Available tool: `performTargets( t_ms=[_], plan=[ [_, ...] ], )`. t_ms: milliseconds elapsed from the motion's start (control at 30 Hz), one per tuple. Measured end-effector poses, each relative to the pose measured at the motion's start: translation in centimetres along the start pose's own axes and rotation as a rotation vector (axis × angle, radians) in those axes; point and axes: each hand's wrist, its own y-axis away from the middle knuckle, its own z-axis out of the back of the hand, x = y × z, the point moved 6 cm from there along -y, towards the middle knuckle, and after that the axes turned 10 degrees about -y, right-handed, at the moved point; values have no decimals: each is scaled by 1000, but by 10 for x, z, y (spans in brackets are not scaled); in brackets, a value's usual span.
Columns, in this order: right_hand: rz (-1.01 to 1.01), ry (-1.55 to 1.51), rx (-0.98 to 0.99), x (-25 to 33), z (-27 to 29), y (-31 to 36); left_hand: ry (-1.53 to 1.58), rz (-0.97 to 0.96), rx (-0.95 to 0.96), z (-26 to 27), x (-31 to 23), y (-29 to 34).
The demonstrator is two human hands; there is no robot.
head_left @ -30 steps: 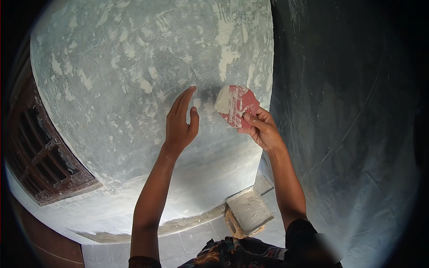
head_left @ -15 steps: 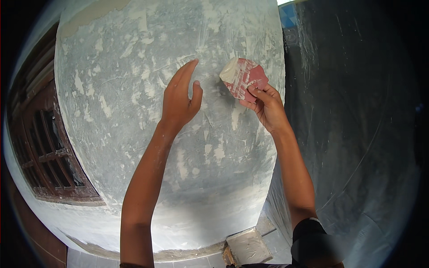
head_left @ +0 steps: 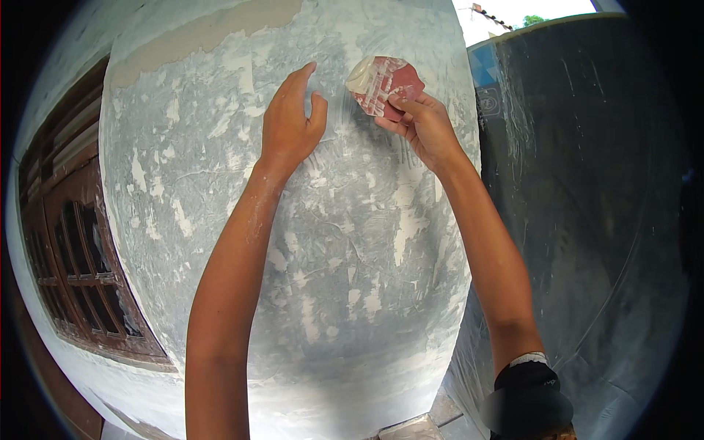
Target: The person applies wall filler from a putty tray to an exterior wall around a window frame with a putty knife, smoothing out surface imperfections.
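In front of me stands a grey wall (head_left: pixel 337 242) patched all over with white putty. My right hand (head_left: pixel 429 128) grips a flat red putty spreader (head_left: pixel 407 82), thumb on its face and fingers behind. White putty is smeared over the spreader's face and heaped along its left edge. That edge is at the wall's upper part; whether it touches cannot be told. To the left, my left hand (head_left: pixel 292 121) is raised before the wall, fingers stretched and thumb apart, holding nothing.
A brown wooden window (head_left: pixel 84 257) with dark panes is at the left. Dark sheeting (head_left: pixel 579 205) hangs beyond the wall's right edge. Low down, a putty-covered board (head_left: pixel 412 428) is partly cut off by the lower edge.
Both hands and the spreader have risen higher in the picture. The view has tilted upward, showing more of the wall's top and less of the board below.
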Motion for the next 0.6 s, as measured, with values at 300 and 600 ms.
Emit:
performTargets(
  t_ms=[300,600],
  plan=[
    [219,190,49,19,-47,-74,-104,-46,-64,7,50,-44],
    [1126,1118,-93,56,-102,-167,-314,-172,-86,-2,93,-41]
  ],
)
